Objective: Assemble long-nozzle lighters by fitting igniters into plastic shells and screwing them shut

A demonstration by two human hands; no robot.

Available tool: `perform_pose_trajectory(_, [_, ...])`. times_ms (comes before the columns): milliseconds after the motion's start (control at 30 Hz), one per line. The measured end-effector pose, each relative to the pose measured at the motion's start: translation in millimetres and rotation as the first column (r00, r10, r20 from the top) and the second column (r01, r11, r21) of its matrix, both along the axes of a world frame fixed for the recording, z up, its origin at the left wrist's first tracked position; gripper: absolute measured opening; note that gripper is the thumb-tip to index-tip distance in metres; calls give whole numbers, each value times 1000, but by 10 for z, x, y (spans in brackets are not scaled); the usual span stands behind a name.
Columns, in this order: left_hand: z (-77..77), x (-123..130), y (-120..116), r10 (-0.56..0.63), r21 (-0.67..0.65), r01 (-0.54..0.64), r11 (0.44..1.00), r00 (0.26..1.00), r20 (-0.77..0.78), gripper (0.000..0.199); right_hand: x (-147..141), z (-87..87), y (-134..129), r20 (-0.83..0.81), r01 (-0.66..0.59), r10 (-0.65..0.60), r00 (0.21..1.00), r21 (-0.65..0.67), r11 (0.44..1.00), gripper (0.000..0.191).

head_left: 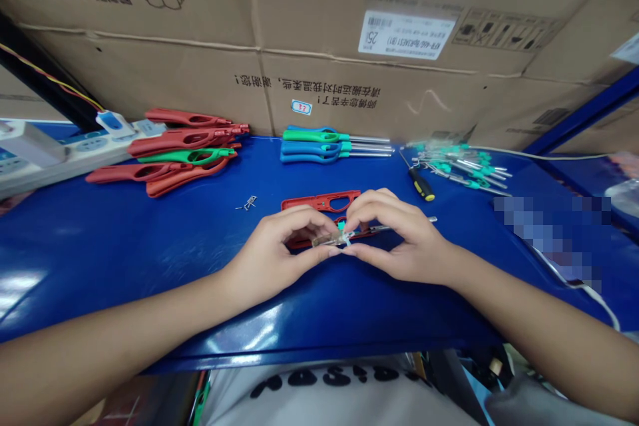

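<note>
Currently, left fingers (319, 254) are grasping a translucent part (324, 239) while right fingers (368, 253) are pinching a pale piece (347, 238) at its end, apparently adjusting the join, alignment needing steadiness, a red casing half (305, 202) lying just beyond them on the desk (200, 233).

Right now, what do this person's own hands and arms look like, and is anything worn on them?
Both the left hand and the right hand are ungloved, with no ring visible. The forearms show no sleeve, watch, bracelet or marking as far as the picture reaches. Below them, a pale grey shirt shows rounded black lettering.
</note>
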State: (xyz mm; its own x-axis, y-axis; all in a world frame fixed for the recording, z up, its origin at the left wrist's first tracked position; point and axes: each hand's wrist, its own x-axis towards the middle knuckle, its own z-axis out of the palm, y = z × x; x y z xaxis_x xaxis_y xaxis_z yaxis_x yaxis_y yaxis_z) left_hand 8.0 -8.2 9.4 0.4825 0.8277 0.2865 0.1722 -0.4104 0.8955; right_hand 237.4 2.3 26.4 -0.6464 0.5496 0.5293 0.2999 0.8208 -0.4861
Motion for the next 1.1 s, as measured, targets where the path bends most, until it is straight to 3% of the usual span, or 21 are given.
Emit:
perform_pose_trajectory(667, [-27,4,9,-58,34,57,998,997,45,10,-31,55,-57,-54,-11,7,999,-66,998,17])
perform_pose_trajectory(933, [-13,-25,26,4,221,10,975,998,-63,10,-14,41,-33,-23,19,-20,1000,-19,1000,18])
perform_pose_trajectory(1100, [-12,-36,31,27,273,-1,962,995,-92,10,-3,36,-26,8,29,-29,1000,-1,1000,18])
